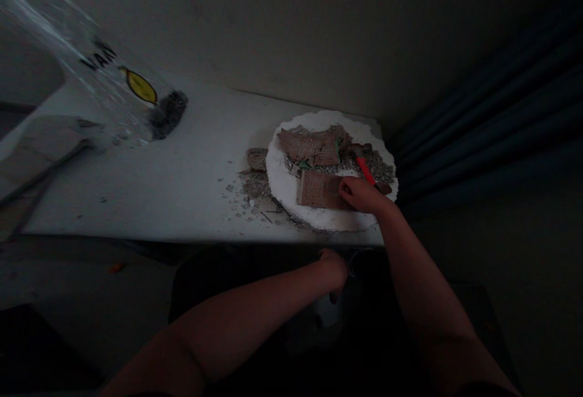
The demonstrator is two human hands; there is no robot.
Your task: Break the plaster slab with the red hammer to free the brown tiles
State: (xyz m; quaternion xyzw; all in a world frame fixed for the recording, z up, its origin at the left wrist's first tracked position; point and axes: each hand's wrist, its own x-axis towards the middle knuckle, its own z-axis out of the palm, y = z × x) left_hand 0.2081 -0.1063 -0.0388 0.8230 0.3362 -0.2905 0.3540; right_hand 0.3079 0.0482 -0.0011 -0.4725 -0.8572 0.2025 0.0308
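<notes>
My right hand (357, 194) is closed, its curled fingers resting at the right end of a flat brown slab (314, 189) with a pitted surface. Whatever the fingers hold, if anything, is hidden. The slab lies on a round white board (328, 221) with a scalloped edge. Behind it on the board sits a broken, rough brown piece (312, 147) with green bits, among grey rubble. A red-handled tool (365, 170) lies just beyond my right hand. My left hand (334, 271) hangs below the table's front edge, its fingers mostly lost in the dark.
The board stands at the right end of a white table (182, 190). Crumbs and fragments (257, 187) are scattered left of it. A clear plastic bag (113, 81) with dark contents stands at the left. A wall runs behind; a dark curtain (492, 99) hangs at the right.
</notes>
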